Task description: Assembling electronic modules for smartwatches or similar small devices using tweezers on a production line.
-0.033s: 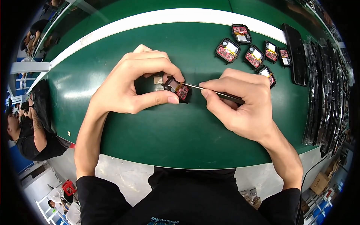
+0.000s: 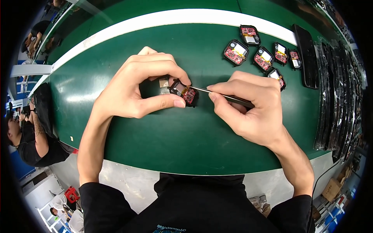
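My left hand (image 2: 142,83) grips a small black smartwatch case (image 2: 183,92) between thumb and index finger. The case is open, showing a red circuit board and a grey rectangular part with a yellow strip. My right hand (image 2: 254,106) is closed around metal tweezers (image 2: 229,99), held like a pen. Their tip meets the upper right edge of the case; the exact contact is too small to make out. Just beyond the case, partly behind my left fingers, a small beige and silvery piece (image 2: 164,83) lies on the green table.
Several open watch cases (image 2: 236,53) with red boards lie at the far right. Beside them are a long black tray (image 2: 305,56) and a stack of dark, shiny trays (image 2: 334,97). A white bar (image 2: 175,17) crosses the back. At left sits another person (image 2: 33,139).
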Tool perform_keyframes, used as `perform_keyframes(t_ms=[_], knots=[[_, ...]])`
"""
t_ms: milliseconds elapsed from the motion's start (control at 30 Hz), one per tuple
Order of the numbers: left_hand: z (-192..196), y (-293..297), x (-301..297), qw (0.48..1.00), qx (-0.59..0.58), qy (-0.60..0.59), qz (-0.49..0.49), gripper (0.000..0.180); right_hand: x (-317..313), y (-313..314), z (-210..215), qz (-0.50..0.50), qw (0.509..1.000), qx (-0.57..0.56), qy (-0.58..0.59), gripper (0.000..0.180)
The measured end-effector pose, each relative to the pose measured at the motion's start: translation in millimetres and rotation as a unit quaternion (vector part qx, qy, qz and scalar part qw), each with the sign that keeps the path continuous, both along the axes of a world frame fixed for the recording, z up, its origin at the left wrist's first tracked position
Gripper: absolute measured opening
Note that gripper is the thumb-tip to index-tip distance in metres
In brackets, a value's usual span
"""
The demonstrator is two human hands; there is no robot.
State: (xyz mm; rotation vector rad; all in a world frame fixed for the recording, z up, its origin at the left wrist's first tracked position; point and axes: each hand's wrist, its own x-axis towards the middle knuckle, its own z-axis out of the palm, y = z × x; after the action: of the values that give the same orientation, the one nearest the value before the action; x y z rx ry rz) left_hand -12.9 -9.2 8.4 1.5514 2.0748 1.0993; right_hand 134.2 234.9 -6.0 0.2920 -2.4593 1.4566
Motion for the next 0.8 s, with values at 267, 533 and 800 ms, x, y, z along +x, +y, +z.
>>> perform_keyframes(t_ms=[267, 533, 800], knots=[[2.7, -1.8, -0.5, 0.999, -0.026, 0.019, -0.002, 0.041, -0.1, 0.7, -4.8, 0.011, 0.999, 0.004, 0.032, 0.014], [2.6, 0.1, 5.3, 0.998, -0.021, 0.026, 0.058, 0.054, 3.0, 9.4, 7.6, -0.049, 0.998, -0.005, 0.034, 0.011], [-1.8, 2.3, 3.6, 0.999, 0.015, 0.033, 0.036, 0.052, 3.7, 8.5, 5.6, -0.048, 0.998, -0.035, 0.035, 0.013]])
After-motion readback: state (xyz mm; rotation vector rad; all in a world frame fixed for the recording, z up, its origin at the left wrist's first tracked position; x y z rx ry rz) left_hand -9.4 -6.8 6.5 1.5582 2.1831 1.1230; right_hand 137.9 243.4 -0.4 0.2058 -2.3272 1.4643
